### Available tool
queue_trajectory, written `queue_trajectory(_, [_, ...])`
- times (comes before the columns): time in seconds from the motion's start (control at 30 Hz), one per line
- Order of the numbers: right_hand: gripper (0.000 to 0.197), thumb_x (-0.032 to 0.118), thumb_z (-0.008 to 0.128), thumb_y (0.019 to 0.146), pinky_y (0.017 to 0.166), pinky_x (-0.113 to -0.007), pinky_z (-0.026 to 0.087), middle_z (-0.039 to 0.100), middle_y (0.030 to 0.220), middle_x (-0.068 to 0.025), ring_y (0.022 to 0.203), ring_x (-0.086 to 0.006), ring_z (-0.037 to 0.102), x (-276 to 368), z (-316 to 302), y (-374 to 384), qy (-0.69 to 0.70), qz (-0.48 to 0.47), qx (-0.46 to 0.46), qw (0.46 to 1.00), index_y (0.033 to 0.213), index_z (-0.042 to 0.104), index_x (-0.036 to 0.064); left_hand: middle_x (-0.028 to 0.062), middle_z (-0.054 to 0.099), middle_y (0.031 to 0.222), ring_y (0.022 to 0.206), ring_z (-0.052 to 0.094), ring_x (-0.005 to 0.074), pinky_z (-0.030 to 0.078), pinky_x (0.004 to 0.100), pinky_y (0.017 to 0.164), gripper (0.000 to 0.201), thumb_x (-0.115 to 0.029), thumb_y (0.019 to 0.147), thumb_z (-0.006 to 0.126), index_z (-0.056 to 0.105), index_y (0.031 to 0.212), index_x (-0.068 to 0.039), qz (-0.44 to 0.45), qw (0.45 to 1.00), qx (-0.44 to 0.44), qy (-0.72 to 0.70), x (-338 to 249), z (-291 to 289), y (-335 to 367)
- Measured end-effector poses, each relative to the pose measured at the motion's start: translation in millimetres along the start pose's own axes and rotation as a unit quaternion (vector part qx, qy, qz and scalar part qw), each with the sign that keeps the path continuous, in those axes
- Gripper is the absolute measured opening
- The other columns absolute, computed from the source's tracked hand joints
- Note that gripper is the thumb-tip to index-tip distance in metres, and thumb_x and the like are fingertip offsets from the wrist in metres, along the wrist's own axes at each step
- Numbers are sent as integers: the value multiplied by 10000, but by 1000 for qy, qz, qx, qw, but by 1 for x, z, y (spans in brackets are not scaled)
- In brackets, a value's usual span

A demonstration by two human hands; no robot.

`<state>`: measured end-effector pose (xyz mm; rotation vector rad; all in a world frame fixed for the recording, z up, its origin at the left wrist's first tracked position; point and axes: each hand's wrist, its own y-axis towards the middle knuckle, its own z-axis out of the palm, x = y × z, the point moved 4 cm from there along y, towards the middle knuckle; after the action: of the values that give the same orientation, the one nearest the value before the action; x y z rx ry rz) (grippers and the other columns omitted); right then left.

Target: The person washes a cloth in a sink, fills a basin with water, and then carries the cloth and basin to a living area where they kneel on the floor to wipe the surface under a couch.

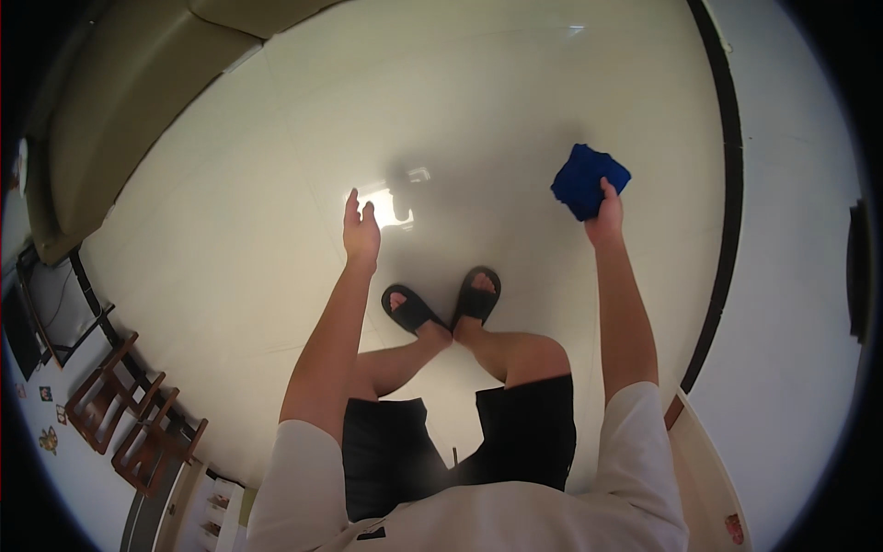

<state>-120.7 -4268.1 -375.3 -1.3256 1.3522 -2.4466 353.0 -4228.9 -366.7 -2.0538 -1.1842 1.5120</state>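
Note:
In my right hand (pixel 604 221) is a folded dark blue cloth (pixel 581 184), held out over the floor to the right. My thumb lies on top of the cloth and the other fingers are hidden beneath it. My left hand (pixel 362 232) is held out in the air at the left with nothing in it. Its thumb and fingers are apart. Both arms reach forward on either side of my legs, and my feet in black slides (pixel 412 308) stand on the floor between them.
Glossy pale tiles (pixel 497 101) cover the floor and reflect a bright light. A brown sofa (pixel 120 110) stands at the far left, with wooden chairs (pixel 138 414) nearer on that side. A white wall (pixel 791 184) with a dark skirting (pixel 731 166) runs along the right.

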Motion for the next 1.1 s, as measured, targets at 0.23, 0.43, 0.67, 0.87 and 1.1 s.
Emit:
queue_trajectory(0.23, [694, 485, 666, 921, 1043, -459, 416, 516, 1415, -180, 1285, -347, 510, -35, 36, 119, -588, -287, -4, 756, 1443, 456, 78, 145, 182, 1654, 1523, 166, 337, 164, 490, 1220, 654, -320, 965, 521, 302, 1576, -235, 247, 915, -76, 311, -31, 104, 133])
queue_trajectory(0.43, [853, 578, 608, 892, 1142, -681, 155, 268, 1617, -205, 1483, -462, 212, -77, 44, 185, -654, -449, -128, 596, 1560, 328, 128, 144, 131, 1666, 1540, 85, 352, 48, 577, 1218, 658, -381, 954, 503, 317, 1571, -249, 375, 816, -126, 422, -57, 193, 190])
queue_trajectory(0.67, [887, 614, 589, 844, 1137, -719, 99, 205, 1654, -150, 1512, -441, 149, -84, 62, 199, -728, -403, -147, 534, 1570, 326, 179, 136, 146, 1671, 1543, 89, 339, 37, 573, 1211, 662, -462, 985, 442, 269, 1590, -258, 347, 791, -212, 457, -63, 235, 220])
queue_trajectory(0.87, [986, 614, 611, 812, 1155, -690, 100, 208, 1646, -179, 1517, -428, 141, -74, 59, 206, -721, -368, -154, 567, 1563, 297, 56, 136, 147, 1671, 1542, 99, 343, 39, 560, 1216, 694, -455, 974, 479, 248, 1597, -256, 320, 786, -203, 488, -64, 234, 214])
queue_trajectory(1.1, [994, 607, 599, 825, 1179, -657, 68, 179, 1656, -173, 1533, -397, 95, -31, 78, 249, -712, -318, -239, 579, 1580, 250, 64, 177, 124, 1667, 1536, 77, 397, 54, 601, 1199, 728, -397, 959, 512, 230, 1603, -206, 324, 773, -179, 515, -62, 233, 214])
